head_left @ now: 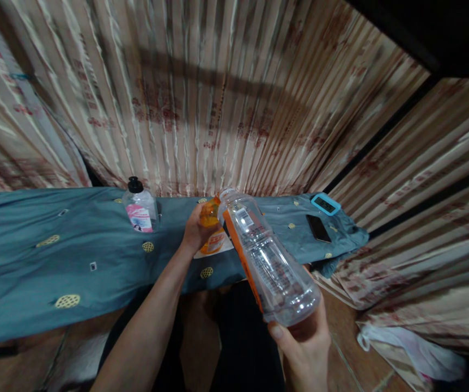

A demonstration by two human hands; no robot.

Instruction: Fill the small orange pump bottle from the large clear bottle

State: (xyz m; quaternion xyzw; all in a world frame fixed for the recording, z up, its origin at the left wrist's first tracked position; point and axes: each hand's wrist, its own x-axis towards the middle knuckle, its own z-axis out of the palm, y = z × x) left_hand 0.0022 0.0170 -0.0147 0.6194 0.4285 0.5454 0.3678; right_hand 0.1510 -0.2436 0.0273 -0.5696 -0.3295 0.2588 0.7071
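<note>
My right hand (305, 337) grips the base of a large clear plastic bottle (273, 261) with an orange label along its left side. The bottle is tilted, base toward me, its uncapped-looking mouth up and to the left. My left hand (197, 228) is closed around a small translucent amber container (209, 212), right beside that mouth; whether the two touch I cannot tell. Below it, partly behind the hand and bottle, shows a white piece with orange print (214, 243); I cannot make out whether it is a separate sheet or a label.
A clear bottle with black pump-style top and pink label (140, 209) stands left on a narrow surface covered in teal cloth (107, 256). A black phone (318, 228) and a blue-framed digital clock (326, 204) lie right. Pleated curtains (218, 109) hang behind; white cloth (414, 348) lies low right.
</note>
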